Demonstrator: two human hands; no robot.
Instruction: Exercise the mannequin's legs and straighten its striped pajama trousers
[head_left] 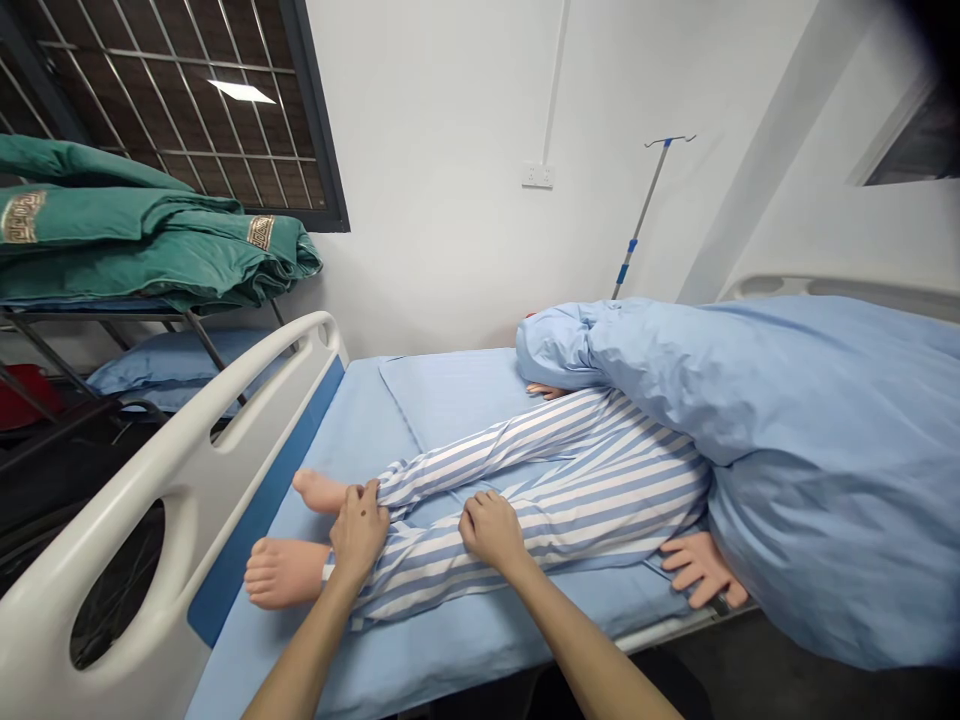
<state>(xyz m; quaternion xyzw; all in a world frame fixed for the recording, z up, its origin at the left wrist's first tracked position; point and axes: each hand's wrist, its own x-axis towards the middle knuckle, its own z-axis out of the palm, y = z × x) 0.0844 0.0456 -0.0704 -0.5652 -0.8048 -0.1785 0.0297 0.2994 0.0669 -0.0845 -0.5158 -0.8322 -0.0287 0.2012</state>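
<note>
A manikin in blue-and-white striped trousers (pixel 540 520) lies on the bed, its bare feet (pixel 285 572) toward the footboard. My left hand (pixel 361 528) is closed on the trouser cuff at the ankle of the far leg. Higher up, around the near shin or knee, my right hand (pixel 491 532) has its fingers curled into the trouser fabric. What lies under both sets of fingertips is hidden. A light blue quilt (pixel 787 420) is bunched over the manikin's upper body. One manikin hand (pixel 703 570) sticks out at the near edge.
A white footboard (pixel 180 480) rises at the left, and the bed has a light blue sheet (pixel 450 690). Green folded bedding (pixel 150 240) is piled on a rack behind it. An IV pole (pixel 641 220) stands by the wall beyond the bed.
</note>
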